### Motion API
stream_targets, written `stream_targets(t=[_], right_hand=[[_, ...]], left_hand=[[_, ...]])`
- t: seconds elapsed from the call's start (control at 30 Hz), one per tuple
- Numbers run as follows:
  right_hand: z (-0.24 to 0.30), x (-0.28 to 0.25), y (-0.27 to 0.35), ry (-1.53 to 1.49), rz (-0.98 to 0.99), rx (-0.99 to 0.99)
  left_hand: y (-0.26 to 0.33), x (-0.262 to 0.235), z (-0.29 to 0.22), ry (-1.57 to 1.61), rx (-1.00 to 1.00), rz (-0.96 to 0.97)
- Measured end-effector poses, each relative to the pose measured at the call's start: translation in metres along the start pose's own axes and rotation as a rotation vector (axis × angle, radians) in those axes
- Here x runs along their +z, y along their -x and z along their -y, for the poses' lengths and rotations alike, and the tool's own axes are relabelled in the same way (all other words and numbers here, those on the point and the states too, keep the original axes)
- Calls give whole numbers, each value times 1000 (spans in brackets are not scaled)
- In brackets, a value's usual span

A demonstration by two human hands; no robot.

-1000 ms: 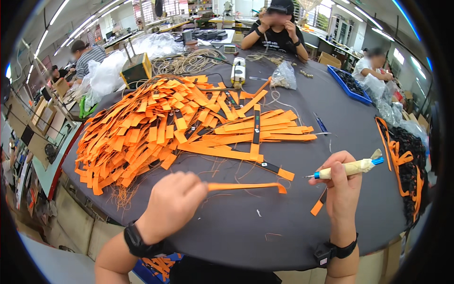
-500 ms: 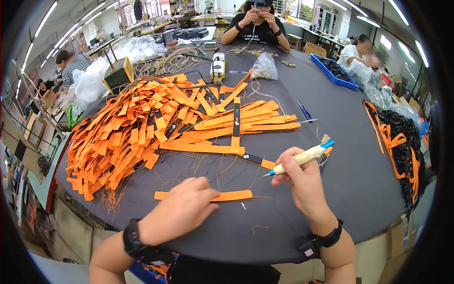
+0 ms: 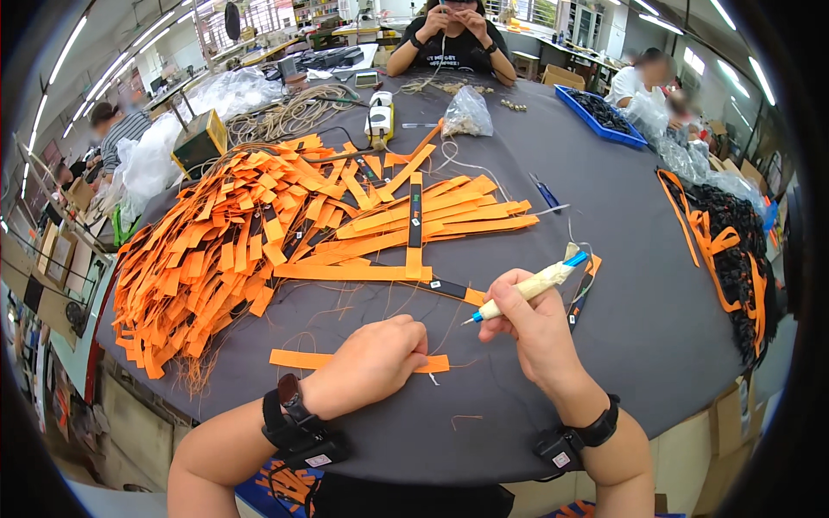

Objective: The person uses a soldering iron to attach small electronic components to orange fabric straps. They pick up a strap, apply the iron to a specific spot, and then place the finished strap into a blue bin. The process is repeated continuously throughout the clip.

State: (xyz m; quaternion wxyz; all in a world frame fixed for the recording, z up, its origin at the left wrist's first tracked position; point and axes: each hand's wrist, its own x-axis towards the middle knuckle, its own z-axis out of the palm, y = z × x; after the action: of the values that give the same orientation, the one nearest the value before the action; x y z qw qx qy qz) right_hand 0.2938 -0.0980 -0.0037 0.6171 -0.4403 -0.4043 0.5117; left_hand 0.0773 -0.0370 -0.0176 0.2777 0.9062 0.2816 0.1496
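Note:
A single orange webbing strip [image 3: 298,358] lies flat on the grey table in front of me. My left hand [image 3: 373,364] rests across it, fingers curled in and closed at its right part; the fingertips are partly hidden. In my right hand [image 3: 534,332] is a pen-shaped tool [image 3: 537,287], wrapped in cream tape with blue ends and a fine metal tip. The tip points left, above the table and apart from the strip. A thin white cord runs to the tool's back end. A small white scrap [image 3: 433,378] lies by the strip's right end.
A big heap of orange strips [image 3: 207,250] covers the left. Other strips with black sections lie beyond my hands. Pliers-like blue tool [image 3: 546,193], white power strip [image 3: 379,119], plastic bag [image 3: 467,112] and blue tray [image 3: 600,121] stand farther off. A person [image 3: 453,43] sits opposite.
My left hand has moved right along the orange strip to its right part, fingers curling more. The tool in my right hand has shifted slightly left with the view.

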Motion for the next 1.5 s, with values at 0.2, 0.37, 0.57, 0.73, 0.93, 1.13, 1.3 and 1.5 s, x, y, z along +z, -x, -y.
stream_targets(t=[0.2, 0.37, 0.57, 0.73, 0.93, 1.13, 1.3, 1.5], right_hand=[[-1, 4, 2, 5, 40, 10], [-12, 13, 9, 33, 128, 87], [-28, 20, 10, 211, 227, 53], [-35, 22, 11, 276, 233, -18], [-36, 22, 10, 352, 258, -47], [-37, 22, 11, 233, 214, 22], [-38, 21, 10, 283, 229, 12], [-35, 18, 11, 76, 140, 55]], left_hand=[[3, 3, 2, -9, 51, -96], [6, -5, 10, 195, -63, -25], [8, -10, 20, 373, -123, 26], [7, -9, 22, 466, -160, 25], [7, -10, 25, 621, -292, 80], [5, -12, 26, 724, -373, 118], [6, -10, 26, 750, -387, 94], [6, -1, 33, 677, -232, 38]])
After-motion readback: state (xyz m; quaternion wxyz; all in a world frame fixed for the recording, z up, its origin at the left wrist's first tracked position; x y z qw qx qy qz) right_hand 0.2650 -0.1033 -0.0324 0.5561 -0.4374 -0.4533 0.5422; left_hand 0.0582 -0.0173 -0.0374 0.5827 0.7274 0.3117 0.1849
